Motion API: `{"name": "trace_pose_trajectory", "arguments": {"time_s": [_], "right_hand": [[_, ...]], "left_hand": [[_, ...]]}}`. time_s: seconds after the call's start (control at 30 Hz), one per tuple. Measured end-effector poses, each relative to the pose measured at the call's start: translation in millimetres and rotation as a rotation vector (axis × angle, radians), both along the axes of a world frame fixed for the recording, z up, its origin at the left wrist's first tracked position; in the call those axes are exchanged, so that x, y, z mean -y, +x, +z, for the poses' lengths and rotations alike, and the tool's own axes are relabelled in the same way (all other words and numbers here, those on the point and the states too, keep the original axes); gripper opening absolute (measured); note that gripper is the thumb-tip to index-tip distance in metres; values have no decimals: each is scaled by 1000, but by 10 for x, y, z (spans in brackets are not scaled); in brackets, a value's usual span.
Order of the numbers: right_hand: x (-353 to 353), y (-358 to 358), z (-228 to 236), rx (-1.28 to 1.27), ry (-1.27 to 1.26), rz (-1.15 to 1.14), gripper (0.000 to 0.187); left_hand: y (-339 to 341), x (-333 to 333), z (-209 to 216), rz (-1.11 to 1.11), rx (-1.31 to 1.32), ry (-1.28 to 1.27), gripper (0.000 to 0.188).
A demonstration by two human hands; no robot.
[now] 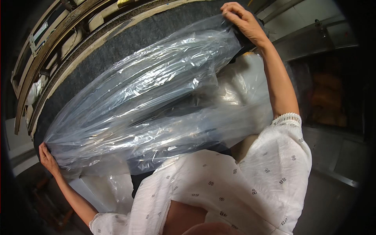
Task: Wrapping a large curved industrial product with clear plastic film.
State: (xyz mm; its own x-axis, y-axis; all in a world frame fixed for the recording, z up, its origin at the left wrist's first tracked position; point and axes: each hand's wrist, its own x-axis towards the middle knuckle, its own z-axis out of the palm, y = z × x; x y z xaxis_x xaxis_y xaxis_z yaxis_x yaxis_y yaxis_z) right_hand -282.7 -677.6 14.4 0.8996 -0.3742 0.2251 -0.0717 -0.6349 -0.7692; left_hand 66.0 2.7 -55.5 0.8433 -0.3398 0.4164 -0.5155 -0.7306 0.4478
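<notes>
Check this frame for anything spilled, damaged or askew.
Nothing spilled or clearly torn stands out. Only the clear plastic sheet looks uneven: its creases bunch toward the left hand and fan out toward the right hand, rather than lying flat over the dark covering.

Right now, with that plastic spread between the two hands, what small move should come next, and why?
Probably a gentle outward pull by the left hand and right hand: the plastic lies over the dark surface with long creases fanning out from the left hand, so a little more tension might flatten them.
</notes>
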Motion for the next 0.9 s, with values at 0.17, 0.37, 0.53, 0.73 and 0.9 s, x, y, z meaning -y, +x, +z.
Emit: {"name": "trace_pose_trajectory", "arguments": {"time_s": [0.17, 0.37, 0.53, 0.73, 0.9], "right_hand": [[-107, 91, 195, 317, 422, -59, 15], [250, 125, -203, 4, -104, -269, 12], [79, 256, -284, -197, -444, -420, 19], [265, 28, -192, 196, -442, -389, 28], [-55, -487, 36, 124, 0, -219, 17]], "left_hand": [[-78, 49, 101, -3, -40, -4, 25], [-63, 218, 96, -21, -104, 44, 25], [-21, 179, 153, -32, -121, 58, 26], [-1, 206, 100, 20, -146, 81, 29], [-77, 254, 129, -23, -79, 16, 27]]}}
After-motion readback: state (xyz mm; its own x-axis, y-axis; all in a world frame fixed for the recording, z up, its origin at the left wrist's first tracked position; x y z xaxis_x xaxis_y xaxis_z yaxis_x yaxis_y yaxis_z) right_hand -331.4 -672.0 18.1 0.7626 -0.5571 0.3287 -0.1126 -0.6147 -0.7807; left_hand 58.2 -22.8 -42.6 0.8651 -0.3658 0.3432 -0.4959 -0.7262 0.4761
